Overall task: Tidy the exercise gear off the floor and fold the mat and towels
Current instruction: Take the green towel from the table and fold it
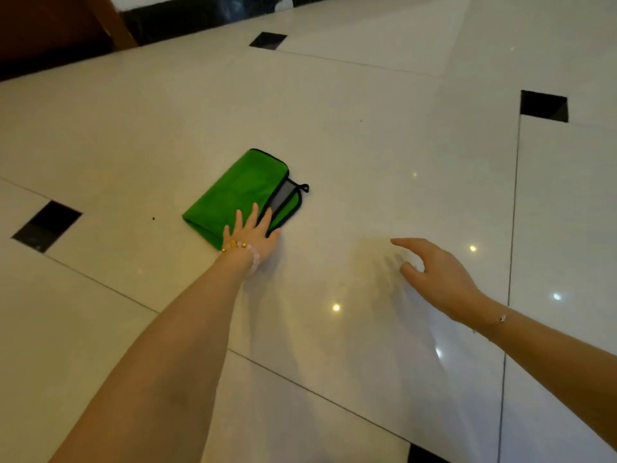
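Observation:
A green towel [233,192] with black trim and a grey inner side lies folded on the glossy floor, its small black loop at the right corner. My left hand [252,237], with a beaded bracelet on the wrist, lies flat on the towel's near corner, fingers spread and thumb on the floor beside it. To the right of the towel and apart from it, my right hand [434,272] hovers over the floor, fingers loosely curved and holding nothing.
The floor is pale polished tile [367,145] with small black inset squares [46,225]. A dark skirting band [187,18] and a brown wooden piece [66,25] run along the far left edge.

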`<state>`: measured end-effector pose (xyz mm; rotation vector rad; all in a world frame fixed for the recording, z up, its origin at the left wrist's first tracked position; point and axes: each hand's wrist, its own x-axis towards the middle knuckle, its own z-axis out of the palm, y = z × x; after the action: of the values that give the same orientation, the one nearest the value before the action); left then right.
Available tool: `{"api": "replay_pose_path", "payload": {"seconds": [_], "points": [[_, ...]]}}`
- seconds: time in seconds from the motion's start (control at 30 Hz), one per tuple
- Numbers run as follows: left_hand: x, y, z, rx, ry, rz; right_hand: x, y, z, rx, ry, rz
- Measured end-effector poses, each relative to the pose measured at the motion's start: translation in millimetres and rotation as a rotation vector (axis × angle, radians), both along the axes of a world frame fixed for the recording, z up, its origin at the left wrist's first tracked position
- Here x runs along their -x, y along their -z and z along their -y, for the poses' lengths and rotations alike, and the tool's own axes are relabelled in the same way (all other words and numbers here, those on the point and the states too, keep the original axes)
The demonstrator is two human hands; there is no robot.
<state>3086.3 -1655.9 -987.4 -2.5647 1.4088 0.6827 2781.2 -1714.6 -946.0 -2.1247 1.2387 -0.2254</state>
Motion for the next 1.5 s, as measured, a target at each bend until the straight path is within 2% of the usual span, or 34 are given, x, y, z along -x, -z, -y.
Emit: {"api": "replay_pose_path", "payload": {"seconds": [0.27, 0.4, 0.5, 0.57, 0.63, 0.7, 0.73, 0.8, 0.93, 1.03, 1.1, 1.17, 1.23, 1.33, 1.4, 1.5], "points": [[75.0, -3.3, -4.0, 0.038, 0.359, -0.027, -10.4, -14.6, -0.1, 0.047, -0.008, -0.013], [64.9, -11.0, 9.4, 0.027, 0.298, -0.084, -2.1, -19.5, 0.0, 0.067, -0.011, -0.049], [78.3, -16.4, 6.0, 0.187, 0.230, -0.048, 2.4, -19.4, -0.3, 0.050, 0.018, -0.009], [84.1, -18.8, -1.3, 0.351, 0.195, -0.060, 4.1, -21.3, 3.8, -0.048, 0.081, 0.080], [80.3, -20.1, -7.2, 0.427, 0.189, -0.088, 5.3, -28.9, 10.6, -0.290, 0.179, 0.252], [72.2, -15.0, -12.9, 0.389, 0.243, -0.019, 8.5, -35.7, 16.9, -0.513, 0.257, 0.372], [69.4, -10.5, -16.0, 0.348, 0.267, 0.037, 11.3, -36.7, 19.4, -0.550, 0.274, 0.381], [67.1, -3.4, -19.2, 0.250, 0.227, 0.086, 17.5, -35.7, 22.3, -0.570, 0.301, 0.381], [77.7, -6.7, 7.9, 0.127, 0.144, -0.020, 30.2, -30.2, 21.2, -0.590, 0.329, 0.386], [117.7, -12.8, 43.7, 0.078, 0.285, -0.123, 39.5, -31.8, 22.1, -0.620, 0.337, 0.398], [156.5, -12.0, 55.7, 0.065, 0.440, -0.129, 41.9, -35.3, 25.0, -0.645, 0.383, 0.412], [182.7, -8.6, 56.8, 0.093, 0.594, -0.116, 42.7, -38.8, 29.0, -0.656, 0.439, 0.426], [174.1, -5.8, 53.8, 0.177, 0.684, -0.090, 45.3, -40.7, 32.3, -0.655, 0.447, 0.420], [117.3, 1.1, 45.5, 0.216, 0.561, 0.023, 53.1, -40.4, 34.2, -0.662, 0.441, 0.422], [73.0, 0.8, 36.5, 0.130, 0.334, 0.086, 57.0, -38.5, 33.2, -0.661, 0.452, 0.421], [46.4, -6.2, 36.2, -0.015, 0.057, 0.037, 56.2, -33.9, 30.5, -0.666, 0.466, 0.422]]}}
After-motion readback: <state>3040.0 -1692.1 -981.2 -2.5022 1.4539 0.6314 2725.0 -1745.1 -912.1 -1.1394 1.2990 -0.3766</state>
